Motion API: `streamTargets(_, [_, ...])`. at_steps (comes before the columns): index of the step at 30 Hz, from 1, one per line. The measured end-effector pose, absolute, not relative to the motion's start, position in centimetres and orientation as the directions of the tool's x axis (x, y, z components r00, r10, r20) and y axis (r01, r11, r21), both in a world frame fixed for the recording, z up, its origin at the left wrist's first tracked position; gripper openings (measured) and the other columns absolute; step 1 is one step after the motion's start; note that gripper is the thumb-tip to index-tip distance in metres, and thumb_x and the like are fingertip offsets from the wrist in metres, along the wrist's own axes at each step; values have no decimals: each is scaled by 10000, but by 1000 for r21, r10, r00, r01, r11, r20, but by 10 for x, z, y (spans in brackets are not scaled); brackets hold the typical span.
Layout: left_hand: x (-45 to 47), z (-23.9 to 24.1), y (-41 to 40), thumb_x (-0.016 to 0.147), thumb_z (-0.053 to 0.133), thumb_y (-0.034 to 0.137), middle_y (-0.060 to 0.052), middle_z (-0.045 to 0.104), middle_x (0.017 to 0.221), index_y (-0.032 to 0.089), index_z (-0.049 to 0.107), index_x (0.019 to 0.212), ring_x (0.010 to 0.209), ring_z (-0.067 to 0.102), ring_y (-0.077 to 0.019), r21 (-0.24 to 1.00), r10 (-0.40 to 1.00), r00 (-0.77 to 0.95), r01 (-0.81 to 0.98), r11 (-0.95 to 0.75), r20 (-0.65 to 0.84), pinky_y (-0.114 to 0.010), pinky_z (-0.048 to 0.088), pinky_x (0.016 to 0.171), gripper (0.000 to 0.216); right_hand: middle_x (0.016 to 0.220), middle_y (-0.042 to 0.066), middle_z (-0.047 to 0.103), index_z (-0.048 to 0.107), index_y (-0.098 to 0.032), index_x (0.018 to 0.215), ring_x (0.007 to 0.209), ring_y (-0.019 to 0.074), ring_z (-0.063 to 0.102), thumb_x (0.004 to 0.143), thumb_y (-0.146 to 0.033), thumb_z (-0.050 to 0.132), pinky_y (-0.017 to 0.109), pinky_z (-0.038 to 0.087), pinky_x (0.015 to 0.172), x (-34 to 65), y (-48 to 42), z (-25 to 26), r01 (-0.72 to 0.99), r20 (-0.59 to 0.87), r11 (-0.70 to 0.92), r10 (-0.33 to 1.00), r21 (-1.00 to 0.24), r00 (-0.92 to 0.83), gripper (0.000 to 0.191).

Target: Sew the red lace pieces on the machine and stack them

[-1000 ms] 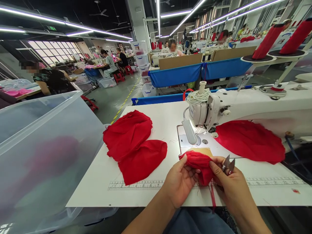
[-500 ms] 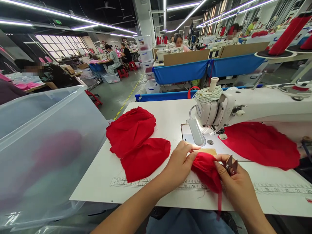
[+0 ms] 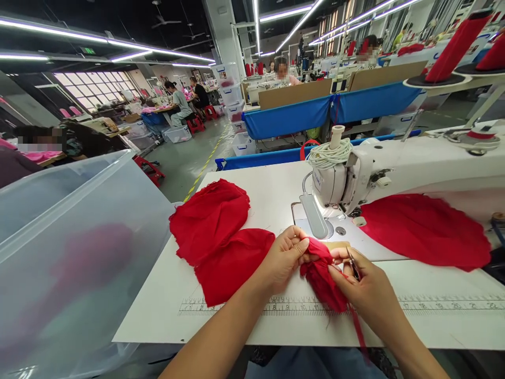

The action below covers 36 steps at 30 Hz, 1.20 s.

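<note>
A bunched piece of red fabric [image 3: 321, 281] is held between my two hands just in front of the sewing machine [image 3: 394, 171]. My left hand [image 3: 287, 255] pinches its upper left edge. The fingers of my right hand [image 3: 361, 271] close on its right side, and small thread snips [image 3: 353, 265] are tucked in that same hand. A narrow red strip [image 3: 358, 329] dangles from the fabric over the table's front edge. To the left lie more red fabric pieces [image 3: 213, 226], partly overlapping. Another red piece [image 3: 426, 229] rests under the machine's arm.
A clear plastic bin [image 3: 79, 252] stands against the table's left side. A printed ruler [image 3: 221, 307] runs along the white table [image 3: 158, 310]. Red thread cones [image 3: 457, 50] stand at the upper right. Co-workers sit at other machines beyond the blue cloth [image 3: 288, 118].
My hands have drawn closer together, gathering the red fabric more tightly. The right hand has turned, and the snips now point up and left. The view has shifted slightly.
</note>
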<state>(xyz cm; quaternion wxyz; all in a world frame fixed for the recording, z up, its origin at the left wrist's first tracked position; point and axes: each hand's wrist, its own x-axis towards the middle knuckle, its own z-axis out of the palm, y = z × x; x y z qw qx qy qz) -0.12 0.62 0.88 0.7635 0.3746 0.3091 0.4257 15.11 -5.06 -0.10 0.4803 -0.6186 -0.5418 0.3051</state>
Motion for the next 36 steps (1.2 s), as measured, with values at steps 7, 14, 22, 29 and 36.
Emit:
streamTargets(7, [1, 14, 5, 674, 849, 390, 11, 653, 706, 177, 520, 741, 666, 601, -88, 837, 875, 462, -416, 355, -142, -221, 478, 722, 397, 522, -78, 322, 603, -244, 757, 479, 120, 322, 721, -369, 590, 245, 265, 473, 153, -55, 4, 275, 78, -21, 936, -961, 344, 131])
streamTargets(14, [0, 12, 5, 707, 818, 421, 17, 619, 687, 178, 536, 748, 670, 582, -96, 851, 870, 475, -397, 344, -131, -232, 454, 725, 375, 528, -74, 353, 637, -242, 824, 474, 117, 346, 766, -386, 585, 239, 282, 472, 154, -56, -1, 330, 121, -4, 926, -944, 357, 164])
streamTargets(22, [1, 9, 5, 644, 857, 391, 33, 562, 627, 142, 570, 666, 599, 480, -79, 894, 909, 397, -352, 277, -125, -219, 362, 618, 380, 638, -28, 561, 634, -243, 864, 434, 119, 398, 782, -336, 558, 248, 349, 435, 151, -52, -5, 466, 302, 151, 915, -872, 269, 145])
streamTargets(29, [0, 7, 8, 624, 868, 414, 40, 559, 656, 165, 574, 726, 593, 471, -73, 827, 932, 313, -462, 319, -185, -204, 357, 600, 399, 815, 24, 638, 643, -249, 794, 468, 123, 409, 806, -246, 502, 262, 378, 453, 151, -53, -7, 522, 412, 246, 882, -816, 229, 141])
streamTargets(36, [5, 7, 1, 673, 835, 427, 40, 564, 630, 166, 534, 707, 584, 476, -80, 839, 908, 394, -437, 325, -146, -221, 381, 622, 400, 851, 7, 647, 592, -255, 853, 639, 139, 542, 924, -194, 522, 252, 412, 547, 147, -51, -4, 576, 582, 416, 802, -704, 132, 117])
